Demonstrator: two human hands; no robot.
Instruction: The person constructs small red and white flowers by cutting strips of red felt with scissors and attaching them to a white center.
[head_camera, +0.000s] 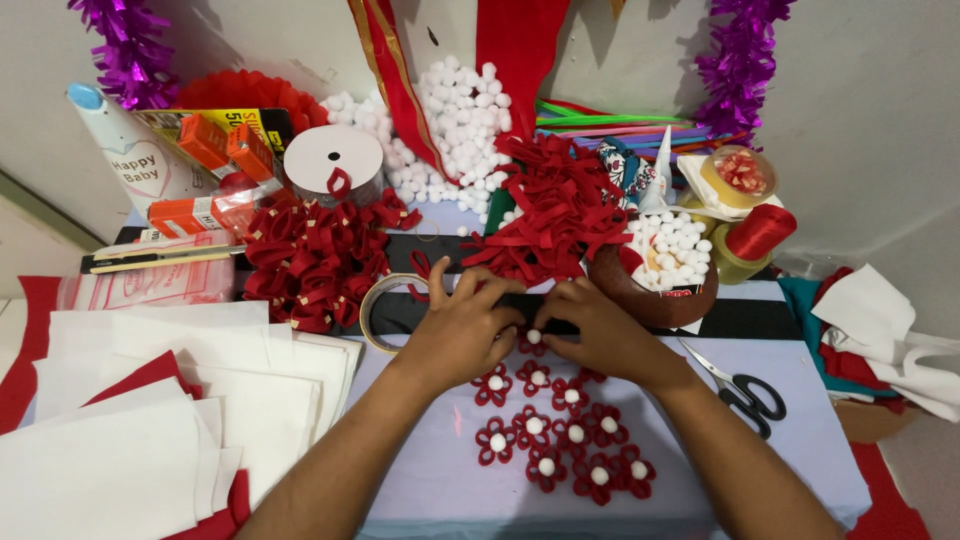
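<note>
Table (420, 480), pale lilac cover, crowded with craft supplies along the far edge. Stack of white and red felt sheets (150, 420) on the left. Heap of folded red ribbon loops (315, 255) left of centre; a second looser heap of red ribbon strips (560, 210) right of centre. Pile of white pompoms (455, 120) against the wall behind them. Brown bowl (650, 290) with more pompoms just beyond the right hand. Tape roll (385, 300) just left of the left hand. Scissors (745, 390) lying to the right, apart from both hands.

Near edge: cluster of finished red ribbon flowers (560, 430), each with a white centre, laid flat in loose rows between the forearms.

Left hand (465, 325) and right hand (600, 330) meet at the far end of that cluster, fingertips converging from either side. Between them sits one flower with white pompom (534, 337), on the table, directly at the fingertips of both. Both hands are equally near; neither reaches. Fingers of both are narrowed and curled in on the flower, pinching or pressing its petals; how firmly, cannot tell. The piece has no long axis, being round and flat; the finished flowers lie toward the person from it.
</note>
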